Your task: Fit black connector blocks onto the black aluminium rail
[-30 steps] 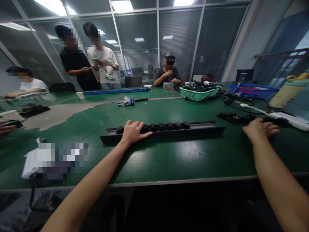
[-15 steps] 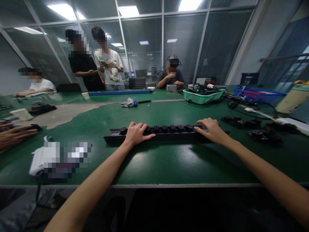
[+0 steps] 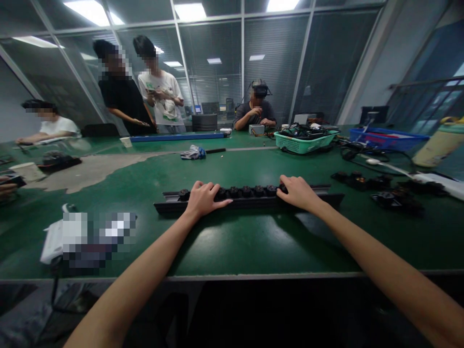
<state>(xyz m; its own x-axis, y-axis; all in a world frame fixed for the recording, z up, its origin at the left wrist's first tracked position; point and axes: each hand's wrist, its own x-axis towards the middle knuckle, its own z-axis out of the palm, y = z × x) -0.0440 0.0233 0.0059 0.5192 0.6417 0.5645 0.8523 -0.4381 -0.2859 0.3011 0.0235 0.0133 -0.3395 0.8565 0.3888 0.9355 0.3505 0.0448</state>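
Observation:
A long black channel (image 3: 250, 205) lies crosswise on the green table in front of me. Several round black parts (image 3: 246, 191) stand in a row inside it. My left hand (image 3: 203, 198) is closed over the channel's left portion, its thumb stretched along the near wall and its fingers over the far side. Toward the right end of the row, my right hand (image 3: 296, 191) has its thumb and fingers closed around a black part at the channel, mostly hidden by the fingers. Bare channel shows to the right of that hand.
Loose black parts (image 3: 397, 199) lie at the right, beside a white power strip (image 3: 440, 185). Behind are a green basket (image 3: 304, 143) of cables and a blue basket (image 3: 389, 139). A white device (image 3: 54, 241) sits front left. Several people are around the table.
My right hand has shifted left along the channel, and its spread thumb and fingers have closed on a black part. My left hand stays put. Another person's hand at the left edge has drawn back.

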